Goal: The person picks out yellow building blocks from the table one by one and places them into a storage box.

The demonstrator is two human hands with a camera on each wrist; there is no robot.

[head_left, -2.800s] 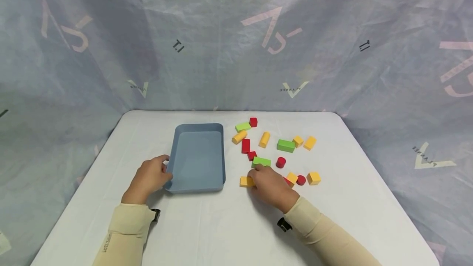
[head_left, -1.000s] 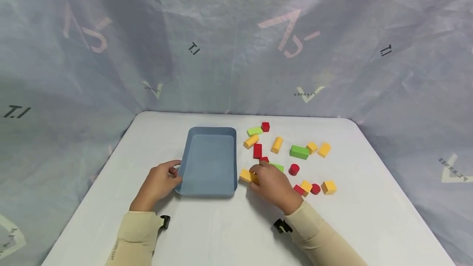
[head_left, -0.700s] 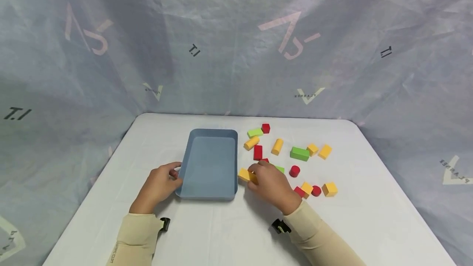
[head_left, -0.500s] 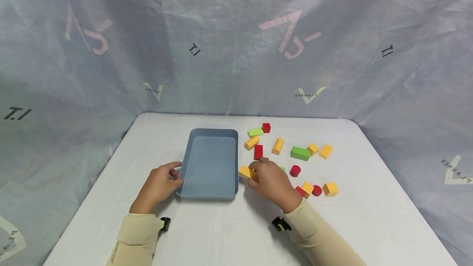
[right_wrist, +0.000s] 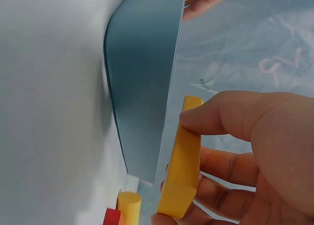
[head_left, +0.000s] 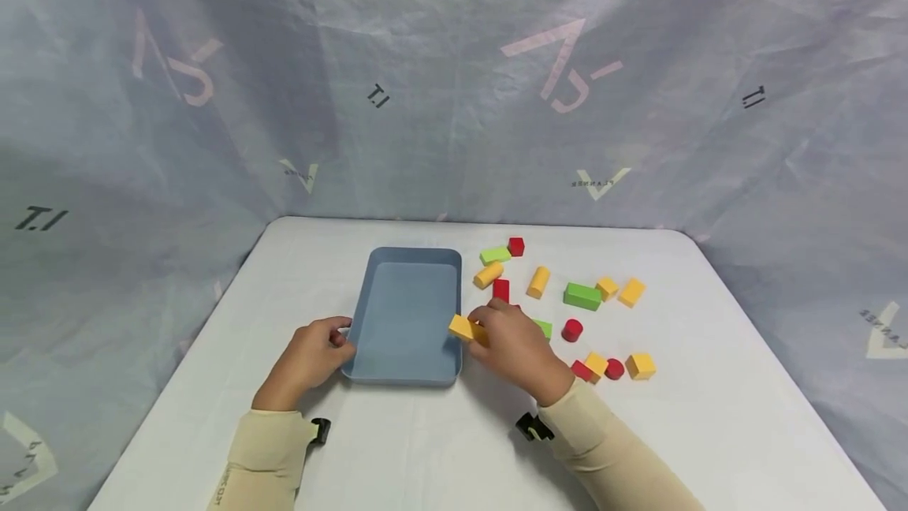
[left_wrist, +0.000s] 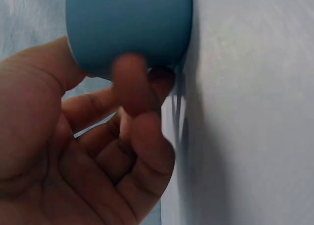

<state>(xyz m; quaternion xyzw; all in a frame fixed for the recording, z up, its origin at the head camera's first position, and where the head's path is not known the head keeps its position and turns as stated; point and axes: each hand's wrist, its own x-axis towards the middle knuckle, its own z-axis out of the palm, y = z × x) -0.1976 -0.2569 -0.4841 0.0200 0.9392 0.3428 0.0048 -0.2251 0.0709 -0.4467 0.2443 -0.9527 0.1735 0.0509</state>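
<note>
A yellow rectangular block (head_left: 465, 329) is pinched between the thumb and fingers of my right hand (head_left: 516, 347). In the right wrist view the block (right_wrist: 184, 161) is raised to about rim height, just outside the tray's wall. The shallow blue-grey tray (head_left: 407, 322) holds nothing; in the head view the block's end overlaps its right rim. My left hand (head_left: 307, 359) holds the tray's near left side. Seen from the left wrist, the thumb goes to the rim and a fingertip (left_wrist: 130, 80) lies against the outer wall.
Right of the tray lie several loose blocks: a green block (head_left: 582, 296), a red cylinder (head_left: 571, 330), a yellow cylinder (head_left: 538, 281), a yellow cube (head_left: 641, 366) and others. Part of a light green block (head_left: 543, 329) shows behind my right hand. A printed grey cloth (head_left: 454, 85) hangs behind the white table.
My right hand has picked up the yellow block from the table and carried it left and up to the tray's right rim. My left hand stays at the tray; the head view has shifted slightly.
</note>
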